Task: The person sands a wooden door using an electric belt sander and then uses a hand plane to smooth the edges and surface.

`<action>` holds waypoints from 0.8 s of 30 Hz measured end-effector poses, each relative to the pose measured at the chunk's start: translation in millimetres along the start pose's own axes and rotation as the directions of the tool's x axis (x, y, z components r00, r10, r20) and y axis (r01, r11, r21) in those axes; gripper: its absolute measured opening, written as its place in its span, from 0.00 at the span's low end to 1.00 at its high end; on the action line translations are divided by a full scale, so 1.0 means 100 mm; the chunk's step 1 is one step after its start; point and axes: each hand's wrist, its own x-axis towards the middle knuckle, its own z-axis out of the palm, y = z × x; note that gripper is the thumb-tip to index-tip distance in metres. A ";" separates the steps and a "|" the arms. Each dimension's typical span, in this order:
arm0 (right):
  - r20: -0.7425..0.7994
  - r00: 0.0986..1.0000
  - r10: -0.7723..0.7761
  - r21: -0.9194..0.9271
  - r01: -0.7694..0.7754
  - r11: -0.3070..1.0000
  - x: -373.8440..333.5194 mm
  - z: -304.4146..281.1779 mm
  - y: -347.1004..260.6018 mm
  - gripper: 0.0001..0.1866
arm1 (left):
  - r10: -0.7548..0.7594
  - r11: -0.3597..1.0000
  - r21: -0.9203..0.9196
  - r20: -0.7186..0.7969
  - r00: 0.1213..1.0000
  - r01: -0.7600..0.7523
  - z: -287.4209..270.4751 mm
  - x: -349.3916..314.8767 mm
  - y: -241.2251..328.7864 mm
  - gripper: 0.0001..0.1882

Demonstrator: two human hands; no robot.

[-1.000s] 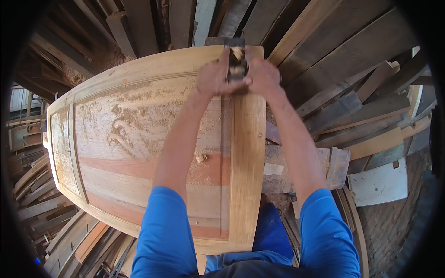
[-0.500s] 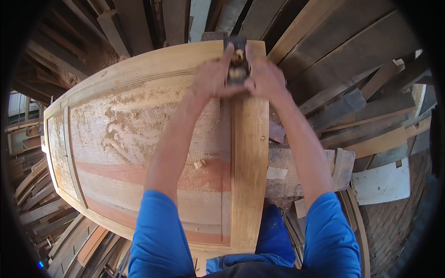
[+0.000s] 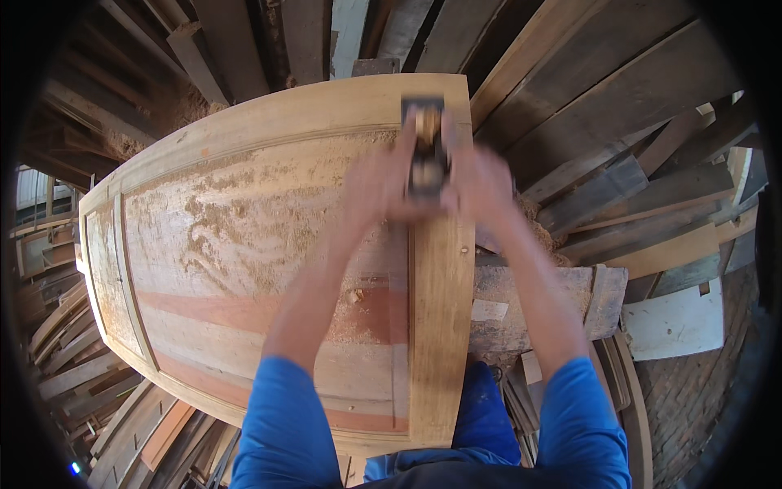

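Observation:
A dark hand plane [image 3: 424, 163] rests on the right-hand rail of a wooden panelled door [image 3: 441, 326], near its far end. My left hand [image 3: 376, 183] grips the plane from the left and my right hand [image 3: 484, 181] from the right, both blurred by motion. Pale curled shavings [image 3: 427, 126] fill the plane's mouth. Sawdust [image 3: 216, 228] is strewn over the door's recessed panel, which has reddish and pale bands. A small curl of wood [image 3: 355, 296] lies on that panel between my forearms.
Under the door's right side sticks out a worn board [image 3: 542, 301] with a pale scrap on it. Stacked planks [image 3: 603, 98] crowd the far and right sides. More offcuts [image 3: 69, 367] are piled at the left. A white curved piece [image 3: 674, 322] lies at the right over the brick-like floor.
Both hands have drawn the plane back toward me along the door's rail. More pale shavings show in its mouth now.

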 end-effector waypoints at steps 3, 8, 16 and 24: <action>-0.092 0.995 0.041 -0.053 -0.046 0.997 0.95 -0.29 0.23 0.55 | 0.010 0.998 0.059 -0.108 0.994 -0.004 -0.14 0.86 -0.24 0.75; 0.210 0.968 0.136 -0.080 -0.121 0.989 0.08 -0.14 -0.04 0.61 | -0.121 0.990 0.087 0.122 0.985 0.111 0.05 0.04 0.08 0.76; 0.195 0.980 0.051 -0.020 -0.048 0.999 0.36 -0.20 -0.08 0.62 | -0.239 0.967 0.140 0.206 0.949 0.213 -0.19 0.25 -0.04 0.77; 0.205 0.969 0.140 -0.095 -0.123 0.988 0.07 -0.24 0.08 0.62 | -0.085 0.995 0.060 0.067 0.994 0.081 0.18 0.16 0.13 0.79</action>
